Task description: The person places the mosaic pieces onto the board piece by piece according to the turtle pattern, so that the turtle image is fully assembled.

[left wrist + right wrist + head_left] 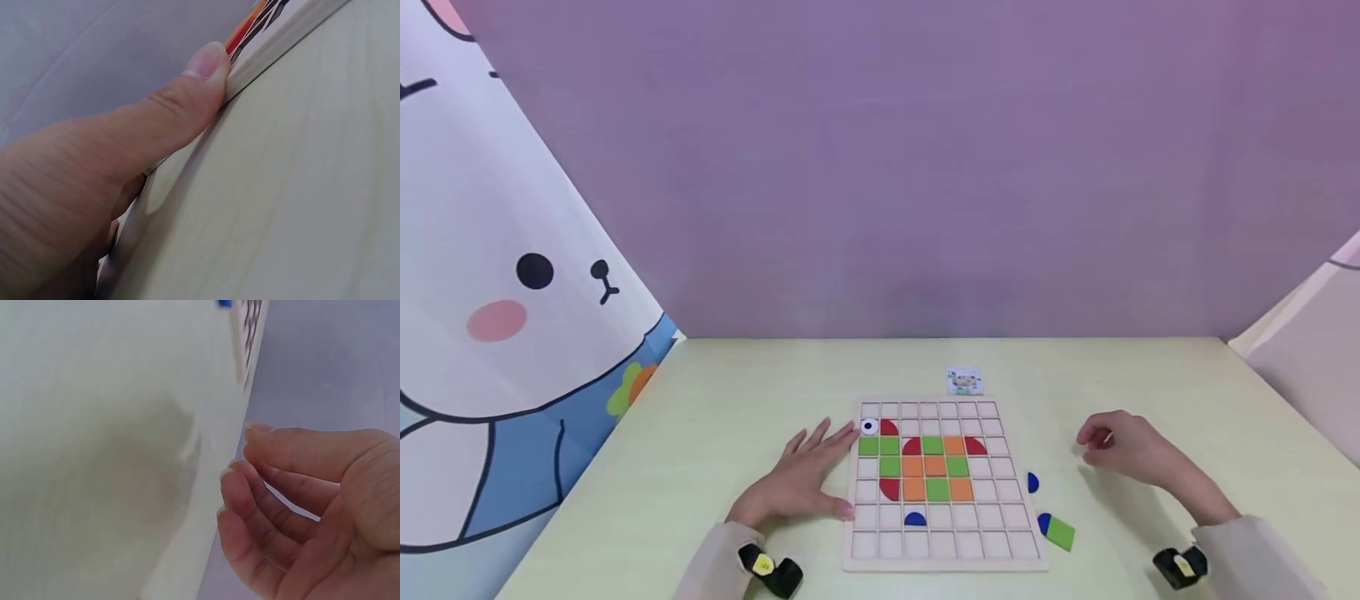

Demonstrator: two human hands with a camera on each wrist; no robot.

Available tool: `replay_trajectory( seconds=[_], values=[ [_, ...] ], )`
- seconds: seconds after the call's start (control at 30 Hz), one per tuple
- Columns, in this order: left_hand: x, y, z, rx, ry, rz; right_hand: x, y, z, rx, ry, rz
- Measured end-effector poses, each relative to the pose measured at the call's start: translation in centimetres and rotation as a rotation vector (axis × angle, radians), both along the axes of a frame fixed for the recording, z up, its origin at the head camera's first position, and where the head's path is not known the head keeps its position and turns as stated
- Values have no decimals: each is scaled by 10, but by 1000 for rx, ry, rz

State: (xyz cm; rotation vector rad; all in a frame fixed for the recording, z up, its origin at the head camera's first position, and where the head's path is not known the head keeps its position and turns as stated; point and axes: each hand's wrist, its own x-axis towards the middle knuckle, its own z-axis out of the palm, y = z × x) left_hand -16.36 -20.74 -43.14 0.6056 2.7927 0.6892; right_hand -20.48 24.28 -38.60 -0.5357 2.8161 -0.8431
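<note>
A white grid board [1007, 546] lies on the table with red, green and orange pieces in its squares. Near its upper left corner is a round eye piece [868, 427], and a blue half-circle [915, 519] sits low in the grid. Spread fingers of my left hand [797, 479] rest at the board's left side; in the left wrist view its thumb [187, 94] touches the edge. My right hand [1127, 446] hovers above the table to the right, fingers loosely bent, nothing between them. In the right wrist view the thumb and fingertips [234, 487] stand slightly apart.
Right of the board lie a blue half-circle [1033, 482], another blue piece [1044, 523] and a green square [1061, 533] touching it. A small picture card [965, 382] lies behind the board. A purple backdrop [925, 167] rises beyond the table's far edge.
</note>
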Motion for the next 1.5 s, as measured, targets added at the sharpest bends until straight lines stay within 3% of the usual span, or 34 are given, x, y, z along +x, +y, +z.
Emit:
replay_trajectory(
  seconds=[0.37,0.8,1.1,1.5],
  values=[
    [4,-7,-6,10,18,-5,3,43,-10,44,25,-59],
    [2,-6,0,17,7,7,8,86,-22,90,87,-69],
    [-1,-2,-1,24,4,-10,9,90,-28,110,46,-73],
    [-2,0,2,15,1,-10,7,66,-25,65,55,-56]
  ],
)
